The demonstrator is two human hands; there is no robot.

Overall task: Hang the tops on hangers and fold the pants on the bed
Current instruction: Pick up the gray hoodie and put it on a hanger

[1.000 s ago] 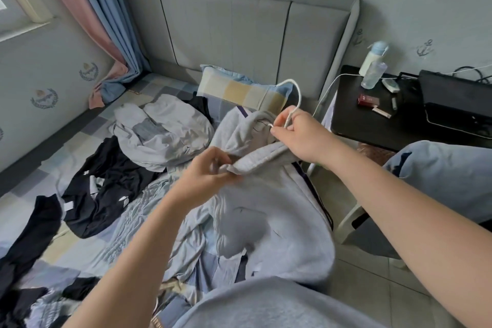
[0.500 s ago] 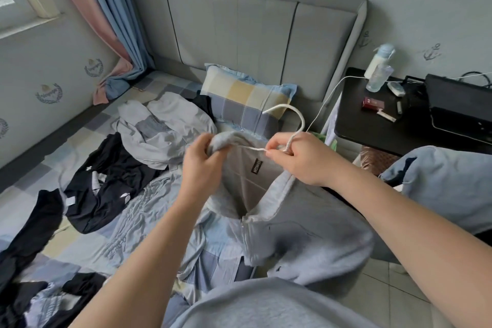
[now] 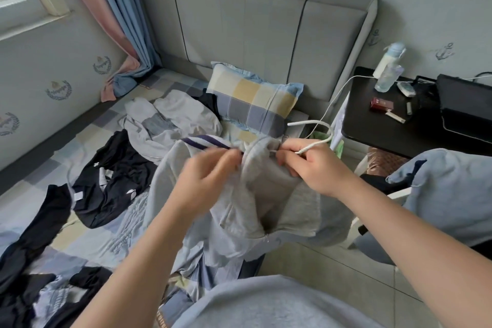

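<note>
Head view shows both hands raised at the centre of the frame, holding up a grey garment (image 3: 239, 210) by its open rim over the near edge of the bed (image 3: 106, 234). The right hand (image 3: 314, 168) pinches the rim between thumb and curled fingers. A white cord (image 3: 316, 123) loops up out of that grip towards the upper right. The left hand (image 3: 210, 176) is motion-blurred, but its fingers look curled onto the opposite side of the rim, beside a dark stripe. Holding the rim at two points keeps the opening spread and lets the cloth hang free, probably so the person can find its seams and straighten it. Whether it is a top or pants I cannot tell, so the next step could be a hanger or a fold.

Black clothes (image 3: 111, 176) and a pale grey piece (image 3: 175, 120) lie unsorted at centre left, below a checked pillow (image 3: 253, 104). A dark nightstand (image 3: 372, 125) stands at the right.
</note>
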